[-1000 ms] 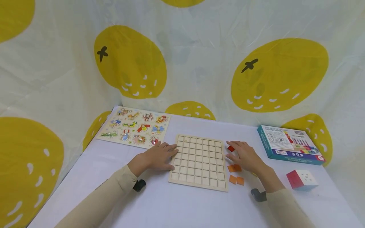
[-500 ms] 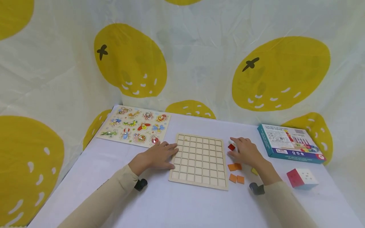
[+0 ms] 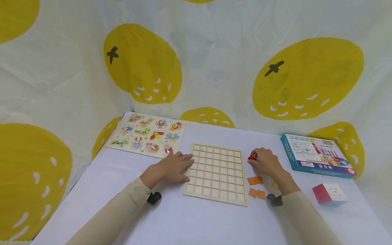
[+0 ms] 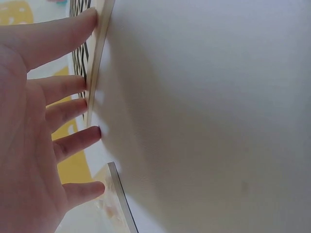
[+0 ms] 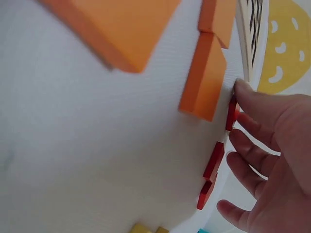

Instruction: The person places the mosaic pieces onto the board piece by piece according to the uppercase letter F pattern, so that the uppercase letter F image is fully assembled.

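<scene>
Fabric-walled play space: fruit-print drape (image 3: 217, 68), picture puzzle (image 3: 147, 135), toy cube (image 3: 330, 194).

The gridded board (image 3: 216, 174) lies left of the tiles (image 3: 252, 192).

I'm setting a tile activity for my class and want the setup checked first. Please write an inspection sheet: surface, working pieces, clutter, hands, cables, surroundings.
Surface: white tabletop.
Working pieces: grid board, no coloured tile seen in its squares; four orange tiles to its right; one red tile in hand, two other red tiles nearby; yellow piece, partly hidden by the right arm.
Clutter: insect picture board at far left; printed box and cube at right.
Left hand: fingers spread, touching the grid board's left edge.
Right hand: pinches the red tile.
Cables: nothing seen.
Surroundings: white cloth with yellow fruit shapes.
</scene>
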`<state>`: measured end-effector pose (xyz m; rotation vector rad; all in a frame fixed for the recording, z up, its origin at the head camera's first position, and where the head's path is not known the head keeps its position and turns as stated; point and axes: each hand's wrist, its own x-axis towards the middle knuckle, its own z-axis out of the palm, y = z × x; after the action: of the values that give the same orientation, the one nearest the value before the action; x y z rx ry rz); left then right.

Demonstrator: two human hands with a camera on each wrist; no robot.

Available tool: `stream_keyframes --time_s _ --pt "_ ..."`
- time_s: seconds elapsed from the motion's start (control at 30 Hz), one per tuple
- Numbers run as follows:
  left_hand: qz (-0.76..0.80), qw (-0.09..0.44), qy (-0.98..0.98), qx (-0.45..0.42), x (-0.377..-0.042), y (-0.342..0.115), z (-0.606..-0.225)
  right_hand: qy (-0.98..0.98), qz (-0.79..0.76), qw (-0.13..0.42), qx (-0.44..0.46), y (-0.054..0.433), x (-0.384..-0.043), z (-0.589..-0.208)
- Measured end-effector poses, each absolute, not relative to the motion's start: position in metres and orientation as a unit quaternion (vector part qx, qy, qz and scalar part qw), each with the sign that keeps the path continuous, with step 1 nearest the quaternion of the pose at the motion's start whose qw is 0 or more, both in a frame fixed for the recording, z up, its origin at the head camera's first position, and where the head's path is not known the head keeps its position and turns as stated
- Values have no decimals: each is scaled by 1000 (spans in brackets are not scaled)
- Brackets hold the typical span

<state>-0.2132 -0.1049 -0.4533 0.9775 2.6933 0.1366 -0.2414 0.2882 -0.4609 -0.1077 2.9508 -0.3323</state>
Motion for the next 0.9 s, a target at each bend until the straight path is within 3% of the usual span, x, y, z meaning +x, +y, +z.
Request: stream_keyframes --time_s 0.6,0.9 --pt "56 139 930 335 -214 -104 -452 989 -119 72 -53 280 -240 -463" --pt "54 143 930 335 -209 -106 -448 985 -128 33 -113 258 -233 -442"
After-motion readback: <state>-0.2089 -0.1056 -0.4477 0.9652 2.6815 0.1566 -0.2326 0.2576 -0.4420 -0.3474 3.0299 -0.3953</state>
